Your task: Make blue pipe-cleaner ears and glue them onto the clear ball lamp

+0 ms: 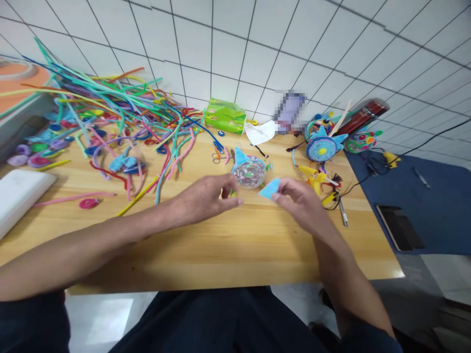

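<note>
My right hand [300, 198] pinches a light blue triangular piece [270, 188] between thumb and fingers, above the wooden table. My left hand [213, 193] is at the near left of a clear round craft piece [249, 172], its thumb and fingers apart with nothing between them. Colourful specks show in the clear piece, and a ridged light blue triangle [241, 156] stands at its upper left edge. To the right of my right hand lies a yellow hot glue gun [315, 179]. Scissors with orange handles [217, 156] rest behind my left hand.
Many coloured pipe cleaners [121, 103] are heaped at the back left. A white box-like object [22, 198] sits at the left edge. Behind are a green packet [225, 116], a blue round craft [322, 148] and a red flask [368, 115]. A black cable [412, 148] crosses the right side.
</note>
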`<act>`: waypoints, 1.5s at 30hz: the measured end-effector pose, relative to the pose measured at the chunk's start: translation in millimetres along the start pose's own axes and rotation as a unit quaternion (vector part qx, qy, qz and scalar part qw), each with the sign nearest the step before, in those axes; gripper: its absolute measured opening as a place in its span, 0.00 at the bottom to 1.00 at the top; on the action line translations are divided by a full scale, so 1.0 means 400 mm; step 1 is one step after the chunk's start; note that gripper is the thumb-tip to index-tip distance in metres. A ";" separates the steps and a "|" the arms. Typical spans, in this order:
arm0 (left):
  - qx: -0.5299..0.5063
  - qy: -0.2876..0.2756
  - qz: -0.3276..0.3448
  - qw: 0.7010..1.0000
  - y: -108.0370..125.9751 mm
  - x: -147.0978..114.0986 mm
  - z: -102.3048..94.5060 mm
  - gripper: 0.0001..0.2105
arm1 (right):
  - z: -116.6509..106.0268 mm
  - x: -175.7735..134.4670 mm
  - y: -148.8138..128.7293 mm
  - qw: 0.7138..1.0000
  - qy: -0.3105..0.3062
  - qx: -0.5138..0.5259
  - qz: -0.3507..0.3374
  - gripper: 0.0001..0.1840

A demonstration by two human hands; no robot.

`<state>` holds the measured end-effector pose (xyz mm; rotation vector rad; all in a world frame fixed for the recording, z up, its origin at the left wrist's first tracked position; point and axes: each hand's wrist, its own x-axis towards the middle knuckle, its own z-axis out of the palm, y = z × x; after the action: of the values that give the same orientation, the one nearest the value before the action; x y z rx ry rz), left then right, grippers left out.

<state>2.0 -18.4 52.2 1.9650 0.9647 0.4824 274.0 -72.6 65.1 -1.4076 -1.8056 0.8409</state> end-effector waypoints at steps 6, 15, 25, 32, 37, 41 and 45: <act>-0.062 0.207 0.045 0.975 -0.098 0.076 0.055 0.37 | -0.029 0.127 0.102 0.986 0.144 0.084 0.023 0.17; -0.179 0.171 0.087 0.965 -0.193 0.182 0.127 0.53 | -0.002 0.223 0.154 0.991 0.110 0.082 -0.007 0.15; -0.242 0.124 0.081 0.959 -0.175 0.173 0.127 0.39 | -0.016 0.216 0.164 0.993 0.097 0.065 0.000 0.10; -0.227 0.125 0.077 0.963 -0.200 0.173 0.135 0.39 | -0.012 0.214 0.169 0.994 0.094 0.048 -0.008 0.07; -0.203 0.130 0.089 0.966 -0.212 0.175 0.139 0.40 | -0.008 0.216 0.181 0.994 0.101 0.047 -0.014 0.10; -0.207 0.123 0.087 0.967 -0.210 0.176 0.138 0.39 | -0.007 0.216 0.183 0.994 0.097 0.040 -0.015 0.09; -0.208 0.120 0.088 0.967 -0.206 0.176 0.136 0.39 | -0.006 0.216 0.189 0.994 0.098 0.033 -0.020 0.09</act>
<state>44.4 34.0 -48.7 1.6374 0.7595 0.9621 300.8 27.3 15.4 -1.3582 -1.6378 0.7085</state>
